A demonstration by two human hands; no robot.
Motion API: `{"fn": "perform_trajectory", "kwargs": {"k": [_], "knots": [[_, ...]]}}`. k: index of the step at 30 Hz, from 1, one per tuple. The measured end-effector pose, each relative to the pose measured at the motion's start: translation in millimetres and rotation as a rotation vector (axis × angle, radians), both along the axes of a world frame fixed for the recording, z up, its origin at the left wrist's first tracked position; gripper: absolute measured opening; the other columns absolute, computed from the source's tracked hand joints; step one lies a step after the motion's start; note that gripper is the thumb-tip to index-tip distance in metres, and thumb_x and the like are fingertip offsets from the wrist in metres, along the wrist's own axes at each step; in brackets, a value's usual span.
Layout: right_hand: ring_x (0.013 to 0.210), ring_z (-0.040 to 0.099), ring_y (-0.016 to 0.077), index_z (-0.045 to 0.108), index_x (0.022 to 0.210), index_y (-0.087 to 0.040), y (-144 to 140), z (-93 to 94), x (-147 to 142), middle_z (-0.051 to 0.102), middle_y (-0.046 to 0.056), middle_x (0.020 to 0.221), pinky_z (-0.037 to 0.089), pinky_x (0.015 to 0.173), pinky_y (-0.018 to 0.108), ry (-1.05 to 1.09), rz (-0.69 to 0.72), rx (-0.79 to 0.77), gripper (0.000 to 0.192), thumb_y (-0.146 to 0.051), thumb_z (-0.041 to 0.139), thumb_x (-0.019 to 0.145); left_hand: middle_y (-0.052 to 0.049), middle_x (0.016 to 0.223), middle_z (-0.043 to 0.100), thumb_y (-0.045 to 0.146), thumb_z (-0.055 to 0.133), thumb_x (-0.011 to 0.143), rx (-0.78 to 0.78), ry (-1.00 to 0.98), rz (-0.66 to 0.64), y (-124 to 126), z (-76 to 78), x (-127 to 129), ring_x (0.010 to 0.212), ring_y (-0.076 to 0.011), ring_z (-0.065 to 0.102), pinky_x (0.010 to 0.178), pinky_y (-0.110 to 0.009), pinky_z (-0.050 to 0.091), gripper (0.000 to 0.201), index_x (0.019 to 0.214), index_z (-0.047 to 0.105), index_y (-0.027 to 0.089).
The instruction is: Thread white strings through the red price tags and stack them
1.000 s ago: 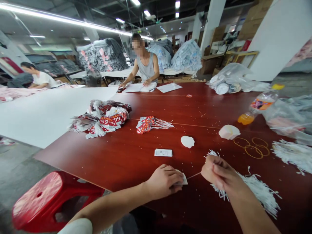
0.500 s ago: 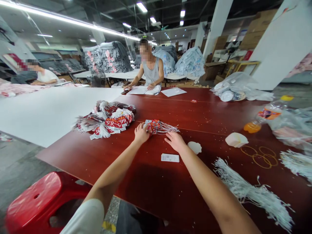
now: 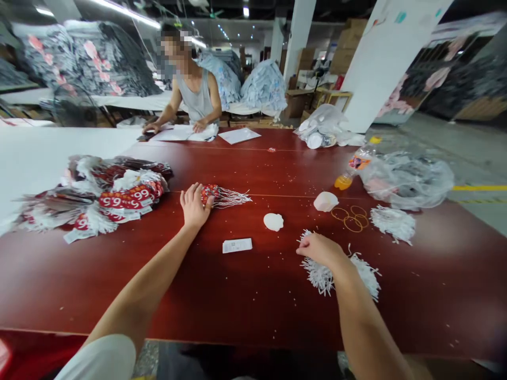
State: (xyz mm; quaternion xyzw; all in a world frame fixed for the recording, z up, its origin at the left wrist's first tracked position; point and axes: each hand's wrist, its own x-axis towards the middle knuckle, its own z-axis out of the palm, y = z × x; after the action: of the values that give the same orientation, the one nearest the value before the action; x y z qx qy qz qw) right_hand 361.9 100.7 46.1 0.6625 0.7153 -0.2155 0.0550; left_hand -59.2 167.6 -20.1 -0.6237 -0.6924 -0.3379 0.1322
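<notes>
My left hand [image 3: 194, 207] lies on the near end of a small bundle of red price tags with white strings [image 3: 222, 195] on the dark red table [image 3: 237, 295]. Its fingers rest on the tags. My right hand [image 3: 320, 249] sits on a heap of white strings [image 3: 336, 272] at the near right, fingers curled into the strands. A single white tag [image 3: 236, 245] lies flat between my two hands. A large pile of strung red tags [image 3: 106, 195] spreads out left of my left hand.
Two white shell-shaped pads [image 3: 273, 221] [image 3: 325, 201], several rubber bands [image 3: 350, 217], another string tuft [image 3: 393, 222], an orange drink bottle [image 3: 350, 170] and clear plastic bags [image 3: 407, 179] lie at the right. A person in a grey vest [image 3: 195, 100] works at the far end.
My right hand has drawn back from the small tag bundle to the white string heap. My left hand stays on the bundle. The camera has swung to the right.
</notes>
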Motion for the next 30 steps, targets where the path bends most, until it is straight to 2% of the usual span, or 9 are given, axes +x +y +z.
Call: {"fn": "perform_trajectory", "kwargs": {"k": [3,6,8,10,14,18,21,26,30], "knots": [[0.061,0.063,0.0209,0.07,0.061,-0.025,-0.5,-6.3,-2.2,0.069,0.003,0.063,0.035,0.055,0.029,0.041,0.021,-0.001,0.02,-0.033,0.067,0.079,-0.014,0.133,0.058,0.039,0.044,0.1,0.044,0.009,-0.133,-18.3,16.8,29.1,0.131,-0.0275,0.047,0.118,-0.049,0.025,0.039,0.13,0.057,0.017],[0.059,0.062,0.0205,0.07,0.062,-0.026,-5.3,-6.8,-1.0,0.069,0.002,0.064,0.035,0.055,0.03,0.088,0.067,0.028,0.016,-0.03,0.066,0.078,-0.008,0.104,0.069,0.037,0.048,0.101,-0.063,0.028,-0.566,-29.1,27.3,84.2,0.105,-0.0229,0.061,0.101,-0.04,0.044,0.027,0.104,0.069,0.021],[0.065,0.064,0.0211,0.072,0.07,-0.028,-9.5,-6.8,-0.1,0.073,0.001,0.074,0.036,0.057,0.03,0.131,0.097,0.115,0.011,-0.031,0.065,0.078,-0.006,0.107,0.069,0.04,0.056,0.098,-0.164,0.067,-0.814,-29.1,30.1,125.4,0.103,-0.0205,0.062,0.099,-0.036,0.047,0.023,0.103,0.07,0.024],[0.074,0.066,0.0225,0.073,0.079,-0.029,-11.9,-7.7,1.0,0.075,0.001,0.086,0.037,0.06,0.03,0.168,0.096,0.2,0.011,-0.036,0.064,0.08,-0.006,0.114,0.067,0.045,0.068,0.09,-0.237,0.101,-0.885,-23.1,30.9,158.8,0.105,-0.0216,0.061,0.1,-0.036,0.047,0.028,0.109,0.07,0.024],[0.071,0.066,0.0237,0.075,0.076,-0.027,-10.3,-12.7,4.9,0.074,0.005,0.081,0.037,0.058,0.03,0.168,0.082,0.1,0.007,-0.032,0.07,0.075,-0.005,0.106,0.068,0.042,0.083,0.076,-0.421,0.06,-0.817,-5.2,31.2,184.3,0.095,-0.0208,0.064,0.089,-0.032,0.052,0.034,0.102,0.072,0.023],[0.063,0.064,0.0211,0.073,0.063,-0.026,-12.1,-10.6,3.5,0.071,0.004,0.07,0.035,0.057,0.029,0.206,0.101,0.062,0.01,-0.021,0.068,0.07,0.0,0.094,0.069,0.032,0.073,0.086,-0.462,0.048,-0.788,1.0,32.1,183.5,0.081,-0.0153,0.064,0.076,-0.025,0.051,0.009,0.092,0.074,0.024],[0.064,0.061,0.0192,0.069,0.067,-0.025,-22.1,0.1,-4.2,0.07,0.003,0.073,0.036,0.059,0.029,0.293,0.136,0.159,0.007,-0.021,0.066,0.072,-0.003,0.091,0.068,0.023,0.064,0.09,-0.41,0.102,-0.691,-3.3,31.5,191.7,0.084,-0.0178,0.063,0.078,-0.028,0.049,0.01,0.084,0.072,0.021],[0.069,0.06,0.0162,0.064,0.081,-0.023,-35.2,10.9,-20.9,0.069,-0.001,0.081,0.042,0.063,0.027,0.755,0.331,0.114,0.006,-0.026,0.059,0.082,-0.006,0.094,0.068,0.032,0.065,0.092,-0.264,0.081,-0.567,-29.5,36.6,203.6,0.093,-0.0218,0.062,0.087,-0.035,0.045,0.016,0.083,0.067,0.019],[0.08,0.062,0.0174,0.062,0.095,-0.023,-36.2,7.2,-32.3,0.068,0.001,0.089,0.047,0.074,0.029,0.988,0.323,0.155,0.011,-0.028,0.053,0.092,-0.001,0.09,0.068,0.033,0.06,0.096,-0.196,-0.266,-0.562,-77.7,43.5,184.4,0.08,-0.0151,0.062,0.076,-0.027,0.046,0.012,0.095,0.063,0.021]]}}
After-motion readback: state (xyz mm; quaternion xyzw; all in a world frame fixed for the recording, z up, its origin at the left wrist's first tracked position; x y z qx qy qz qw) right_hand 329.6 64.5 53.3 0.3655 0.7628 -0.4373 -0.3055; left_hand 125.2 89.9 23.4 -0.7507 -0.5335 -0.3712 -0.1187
